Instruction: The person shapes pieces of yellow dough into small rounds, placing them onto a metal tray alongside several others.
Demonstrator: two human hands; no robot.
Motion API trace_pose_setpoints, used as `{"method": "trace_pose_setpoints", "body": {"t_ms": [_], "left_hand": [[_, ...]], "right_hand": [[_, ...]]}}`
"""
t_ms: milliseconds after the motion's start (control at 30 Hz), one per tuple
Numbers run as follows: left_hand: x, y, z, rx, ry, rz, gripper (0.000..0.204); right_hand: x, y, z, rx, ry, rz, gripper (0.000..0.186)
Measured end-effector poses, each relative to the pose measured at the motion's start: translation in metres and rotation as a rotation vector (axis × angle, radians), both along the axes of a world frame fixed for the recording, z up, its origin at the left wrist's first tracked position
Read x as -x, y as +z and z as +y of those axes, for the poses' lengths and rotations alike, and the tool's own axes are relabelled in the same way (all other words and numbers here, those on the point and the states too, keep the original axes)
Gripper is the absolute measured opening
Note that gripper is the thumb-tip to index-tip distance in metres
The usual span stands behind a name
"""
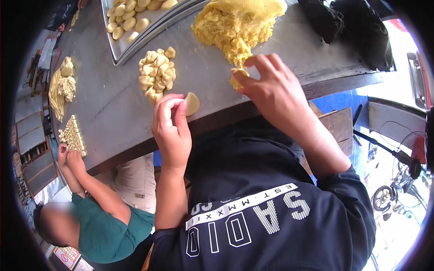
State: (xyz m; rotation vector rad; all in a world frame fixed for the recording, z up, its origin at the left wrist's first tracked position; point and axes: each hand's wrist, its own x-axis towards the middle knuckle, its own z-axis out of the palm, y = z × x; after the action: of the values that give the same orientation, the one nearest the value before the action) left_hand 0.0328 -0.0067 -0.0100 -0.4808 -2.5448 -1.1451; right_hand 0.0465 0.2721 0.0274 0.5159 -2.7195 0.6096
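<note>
Between the thumb and fingers of my left hand (pixel 172 122) is a thin, pale round of dough (pixel 192 104), held upright near the table's front edge. My right hand (pixel 273 88) pinches a small lump of yellow filling (pixel 235 82) at the tip of a big crumbly yellow mass (pixel 239 27). A whitish bit shows between the right fingers; I cannot make out what it is. Just beyond my left hand lies a heap of small dough pieces (pixel 157 72) on the metal table (pixel 203 74).
A metal tray (pixel 118 58) of rounded dough balls (pixel 129 20) stands at the back. Black plastic bags (pixel 357 34) lie at the far right. To the left, a co-worker in a green shirt (pixel 108 230) handles small dough pieces (pixel 73 135) beside more dough (pixel 63 90).
</note>
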Motion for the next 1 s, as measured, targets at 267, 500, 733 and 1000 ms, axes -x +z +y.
{"method": "trace_pose_setpoints", "body": {"t_ms": [267,500,733,1000], "left_hand": [[-0.003,0.032,0.045,-1.049,-0.079,-0.651,0.057],[0.021,0.005,0.006,-0.231,-0.209,-0.249,0.03],[0.039,0.008,0.019,0.068,-0.295,0.042,0.047],[0.03,0.004,0.002,-0.047,-0.478,-0.262,0.068]], "right_hand": [[0.012,-0.005,-0.044,0.401,0.146,-0.081,0.014],[0.017,0.003,-0.045,0.628,0.284,-0.158,0.021],[0.012,-0.01,-0.05,0.339,0.406,-0.013,0.019],[0.026,0.001,-0.059,0.514,0.187,-0.216,0.053]]}}
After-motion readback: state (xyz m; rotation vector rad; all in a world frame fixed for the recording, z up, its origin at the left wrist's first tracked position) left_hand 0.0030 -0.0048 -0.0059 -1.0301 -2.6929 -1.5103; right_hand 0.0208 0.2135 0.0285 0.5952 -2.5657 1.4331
